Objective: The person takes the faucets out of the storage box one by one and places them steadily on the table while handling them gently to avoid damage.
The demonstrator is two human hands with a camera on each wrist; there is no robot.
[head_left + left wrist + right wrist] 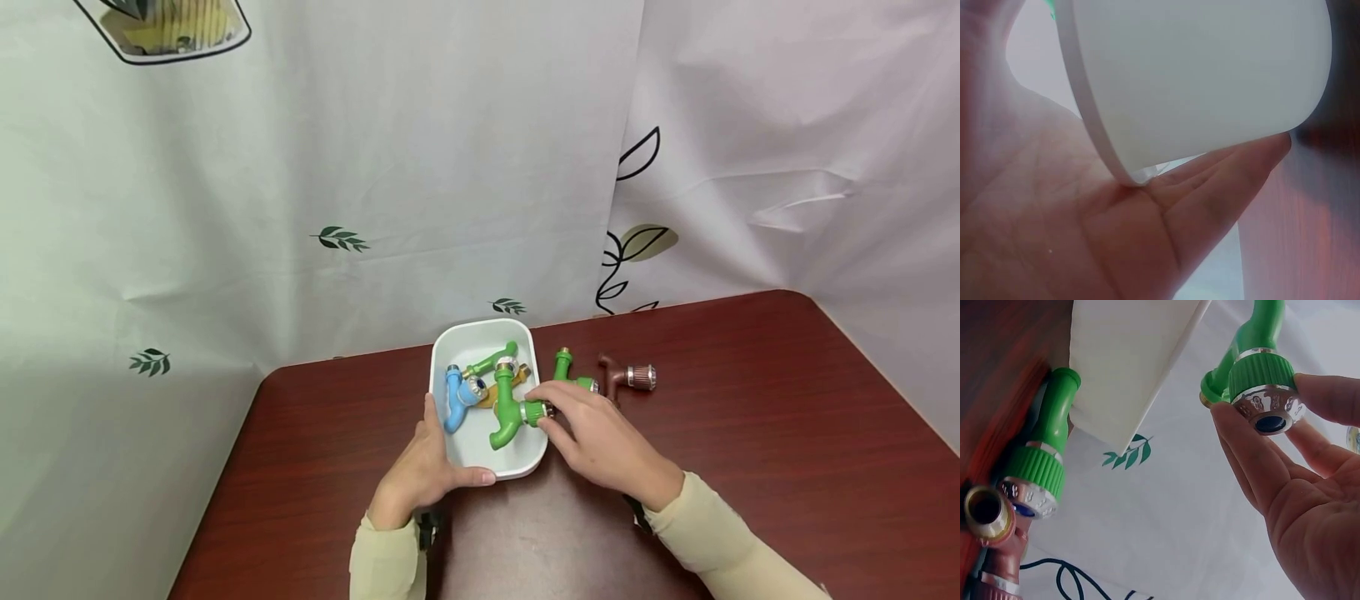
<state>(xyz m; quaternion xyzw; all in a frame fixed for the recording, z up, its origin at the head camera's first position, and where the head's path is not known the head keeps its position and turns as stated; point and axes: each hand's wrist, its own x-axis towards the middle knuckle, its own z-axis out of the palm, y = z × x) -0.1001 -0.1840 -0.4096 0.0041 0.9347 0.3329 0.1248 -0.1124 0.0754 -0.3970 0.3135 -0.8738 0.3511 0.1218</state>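
A white plastic container stands on the table, with my left hand holding its near left corner. In the left wrist view the fingers lie along its outer wall; the thumb is at the front rim in the head view. My right hand pinches the ribbed knob of a green faucet over the container. Inside lie a blue faucet, another green faucet and a yellow one, partly covered by the held faucet.
To the container's right, a green faucet lies partly behind my right hand. Beside it lies a brown faucet. A white curtain with leaf prints hangs behind the dark red table.
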